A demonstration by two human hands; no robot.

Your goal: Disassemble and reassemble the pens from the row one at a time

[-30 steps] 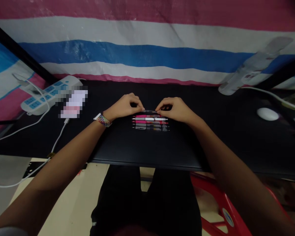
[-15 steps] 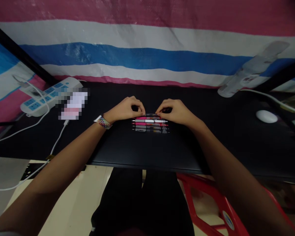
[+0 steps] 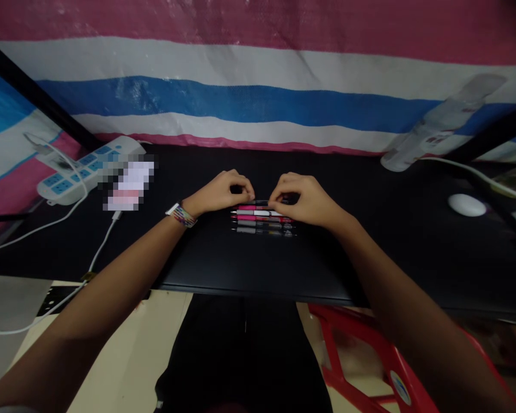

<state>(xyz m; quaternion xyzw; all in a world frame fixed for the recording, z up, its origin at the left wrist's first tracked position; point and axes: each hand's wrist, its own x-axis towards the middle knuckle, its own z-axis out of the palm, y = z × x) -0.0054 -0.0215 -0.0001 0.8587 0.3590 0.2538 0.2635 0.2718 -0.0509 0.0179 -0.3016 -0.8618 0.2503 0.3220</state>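
Several pens lie side by side on the black table (image 3: 206,252), running left to right. The farthest is a dark clear pen (image 3: 261,202). My left hand (image 3: 223,190) pinches its left end between thumb and fingers. On its right part, the closed thumb and fingers of my right hand (image 3: 303,198) rest, hiding the right ends of the nearby pens. Nearer to me come a white pen (image 3: 260,213), a pink and red pen (image 3: 247,218) and grey clear pens, the closest being a clear pen (image 3: 246,230).
At the left are a white power strip (image 3: 62,189), a blurred phone (image 3: 126,192) and a white cable (image 3: 101,244). A clear bottle (image 3: 425,135) and a white mouse (image 3: 466,205) stand at the right. Striped sheeting (image 3: 241,103) backs the table; a red stool (image 3: 339,367) is below.
My right hand has shifted slightly left and toward me, covering more of the pens' right ends. My left hand has hardly moved.
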